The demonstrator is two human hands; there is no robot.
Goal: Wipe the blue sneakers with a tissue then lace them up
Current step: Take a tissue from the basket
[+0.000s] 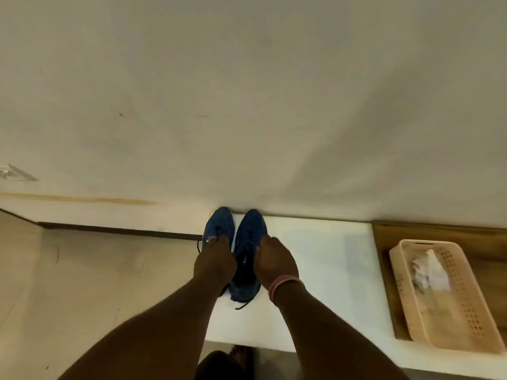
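A pale wall (247, 91) fills the upper half of the view, from nine o'clock across to three o'clock, and a white wall socket (15, 172) is seen at its nine o'clock edge. Below it, a white tabletop (323, 270) runs from the centre toward four o'clock, with tan floor (96, 283) lying at eight o'clock. A wooden surface (439, 234) adjoins the tabletop at three o'clock, and a pale perforated plastic basket (466, 319) rests on it at four o'clock, with crumpled white tissue (428, 270) held inside. The two blue sneakers are stood side by side at the centre, toes pointed toward twelve o'clock and touching the wall. The left sneaker (219, 223) is gripped by the left hand (215, 263), whose fingers are curled over its lace area. The right sneaker (251, 226) is gripped by the right hand (277, 261), fingers curled down over its collar, and a dark lace end (242, 305) is trailed from its heel at six o'clock. Pink bangles (282, 285) are worn on the right wrist. A small white mark is seen inside the right sneaker (too blurred to be read as a brand), and no other writing can be made out.
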